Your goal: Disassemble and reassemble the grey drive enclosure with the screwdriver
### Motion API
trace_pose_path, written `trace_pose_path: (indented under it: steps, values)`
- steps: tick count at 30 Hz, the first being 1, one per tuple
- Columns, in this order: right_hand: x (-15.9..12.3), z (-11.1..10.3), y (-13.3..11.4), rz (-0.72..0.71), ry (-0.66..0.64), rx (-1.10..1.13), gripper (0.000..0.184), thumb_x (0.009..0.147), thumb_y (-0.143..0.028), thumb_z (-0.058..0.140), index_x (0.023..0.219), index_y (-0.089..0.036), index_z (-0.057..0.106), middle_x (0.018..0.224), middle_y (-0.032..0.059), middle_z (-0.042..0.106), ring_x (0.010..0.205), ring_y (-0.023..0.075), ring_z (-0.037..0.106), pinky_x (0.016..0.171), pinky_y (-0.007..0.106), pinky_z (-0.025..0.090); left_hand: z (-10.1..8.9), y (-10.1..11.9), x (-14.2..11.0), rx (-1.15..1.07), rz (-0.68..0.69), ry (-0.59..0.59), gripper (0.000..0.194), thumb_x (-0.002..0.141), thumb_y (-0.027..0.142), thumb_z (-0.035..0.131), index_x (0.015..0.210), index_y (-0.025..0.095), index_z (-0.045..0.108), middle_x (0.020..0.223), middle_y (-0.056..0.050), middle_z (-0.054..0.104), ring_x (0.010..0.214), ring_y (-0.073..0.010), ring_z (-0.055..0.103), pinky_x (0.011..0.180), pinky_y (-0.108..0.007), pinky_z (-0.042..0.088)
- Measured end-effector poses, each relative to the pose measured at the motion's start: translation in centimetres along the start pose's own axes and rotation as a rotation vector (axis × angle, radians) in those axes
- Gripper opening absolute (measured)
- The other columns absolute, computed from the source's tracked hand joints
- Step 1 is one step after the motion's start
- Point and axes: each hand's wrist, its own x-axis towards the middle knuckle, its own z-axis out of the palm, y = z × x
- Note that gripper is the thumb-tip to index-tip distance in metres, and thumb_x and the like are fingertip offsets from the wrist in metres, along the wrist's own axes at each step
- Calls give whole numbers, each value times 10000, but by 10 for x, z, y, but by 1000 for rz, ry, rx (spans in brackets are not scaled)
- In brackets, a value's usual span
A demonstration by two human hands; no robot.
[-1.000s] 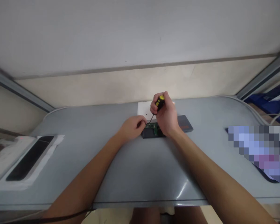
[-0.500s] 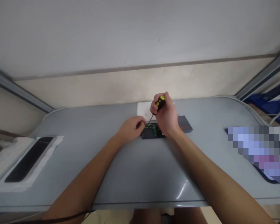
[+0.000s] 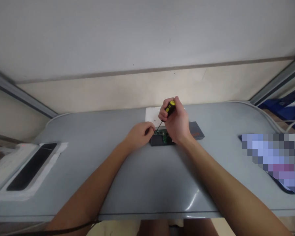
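Note:
My right hand (image 3: 175, 119) is wrapped round a black-and-yellow screwdriver (image 3: 170, 107), held tilted with its shaft slanting down to the left. Its tip reaches the upper left part of a green circuit board (image 3: 164, 137) in a dark, opened device casing (image 3: 157, 141). At the casing's left end rests my left hand (image 3: 141, 134), fingers curled and pinched together close to the screwdriver tip; what they hold, if anything, is hidden. Behind my right hand lies a white sheet (image 3: 152, 114). A dark grey flat box or cover (image 3: 196, 130) sits to the right of my right wrist.
On the left, a black phone-like slab (image 3: 33, 167) lies on white paper (image 3: 56, 154). A blurred-out flat item (image 3: 270, 160) lies at the right. A pale cable (image 3: 263, 114) runs along the back right edge of the grey table (image 3: 142, 183), below the wall.
Both hands and the screwdriver stay nearly in place over the circuit board. The whole view has shifted very slightly.

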Motion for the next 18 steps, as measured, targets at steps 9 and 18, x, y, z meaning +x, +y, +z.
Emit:
trace_pose_path:
  steps: [9, 18]
  values:
    - [-1, 1, 1, -8, -17, 24, 576, 947, -782, 464, 751, -246, 540, 626, -22, 380, 549, 130, 396, 514, 283, 367, -1, 2, 1, 5, -2, 3, 219, 953, 203, 457, 904, 215, 670, 874, -9, 724, 800, -178, 645, 740, -304, 463]
    - [0, -1, 0, -12, -50, 69, 523, 972, -711, 516, 748, -240, 552, 632, -24, 377, 552, 121, 383, 525, 275, 361, -1, 3, 1, 5, -3, 1, 219, 950, 201, 456, 910, 209, 671, 876, -10, 721, 789, -172, 633, 745, -302, 462]
